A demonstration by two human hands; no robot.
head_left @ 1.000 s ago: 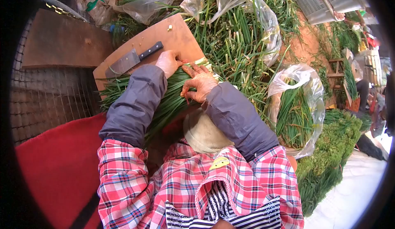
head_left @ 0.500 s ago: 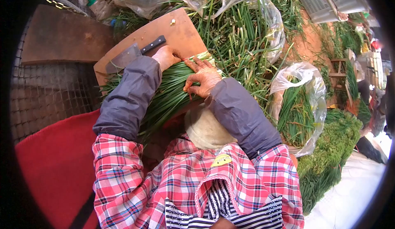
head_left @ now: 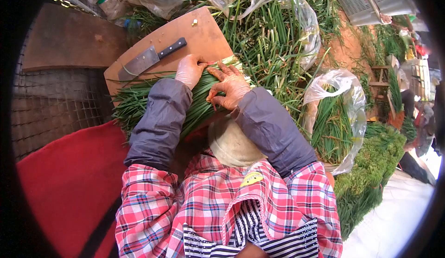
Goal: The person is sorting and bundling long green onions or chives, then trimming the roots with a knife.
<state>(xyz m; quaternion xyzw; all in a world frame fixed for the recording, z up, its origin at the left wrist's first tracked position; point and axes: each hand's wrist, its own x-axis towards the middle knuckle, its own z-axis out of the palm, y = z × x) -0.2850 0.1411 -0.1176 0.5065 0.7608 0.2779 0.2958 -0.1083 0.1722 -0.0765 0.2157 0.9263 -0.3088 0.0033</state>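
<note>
Two bare hands were on the bundle of long, slender green stalks with pale ends (head_left: 201, 95), near the centre of the frame. The bundle lay on the flat brown board with a curved edge (head_left: 204, 37), its pale ends toward the heap of loose green stalks (head_left: 269, 37) and its leafy tips toward the left of the frame.

Your left hand (head_left: 188, 72) was at the bundle's far edge, fingers bent; whether the fingertips had closed on stalks could not be told. Your right hand (head_left: 229, 90) rested across the near side, close to the pale ends, thumb and fingers spread fairly wide rather than clenched.

Handling, as judged: light for its bulk, firmer at the pale ends, limp and apt to splay toward the tips. The stalks looked smooth, so they would probably slide over one another and bruise if squeezed hard. Your best hold was around the firmer portion, just behind the pale ends, with both palms cupped. The black-handled steel cleaver (head_left: 146, 61) lay untouched beyond your left hand.
</note>
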